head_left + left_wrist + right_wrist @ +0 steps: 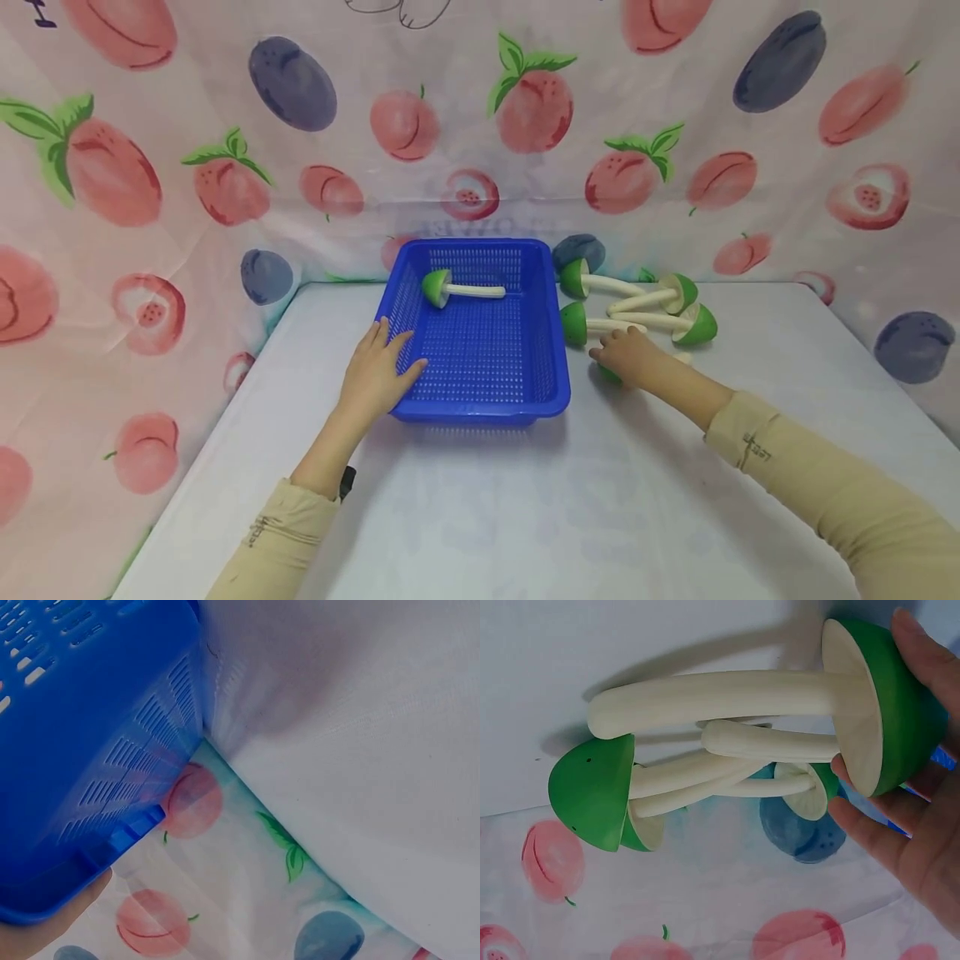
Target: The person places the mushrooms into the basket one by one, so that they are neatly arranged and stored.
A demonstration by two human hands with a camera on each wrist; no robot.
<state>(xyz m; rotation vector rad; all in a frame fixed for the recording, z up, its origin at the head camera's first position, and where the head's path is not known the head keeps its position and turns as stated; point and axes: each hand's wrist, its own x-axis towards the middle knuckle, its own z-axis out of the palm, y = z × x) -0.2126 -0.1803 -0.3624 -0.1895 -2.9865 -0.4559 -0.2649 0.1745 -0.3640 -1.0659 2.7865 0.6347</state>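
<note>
A rectangular blue plastic basket with slotted sides point(480, 409) stands at the back edge of the white-covered table point(600, 517). The left hand point(372, 372) rests on the basket's left rim toward its front corner, fingers spread and fairly straight, the thumb reaching over the inside; how hard it presses I cannot tell. Inside the basket, near its back wall, lies one toy mushroom with a green domed cap and cream stem point(465, 291), cap toward the left wall, stem toward the right. The right hand point(626, 357), just beyond the basket's right side, grasps a second green-capped mushroom point(742, 700) by its cap, thumb on one side and fingers on the other, its stem pointing to the table's right edge. Behind it, near the back edge, four more green-capped mushrooms point(697, 325) lie in a cluster, stems crossing, two caps close to the basket and two farther right. Both arms wear beige sleeves point(832, 479). Fabric printed with pink peaches and dark-blue fruit point(465, 75) hangs behind the table.
</note>
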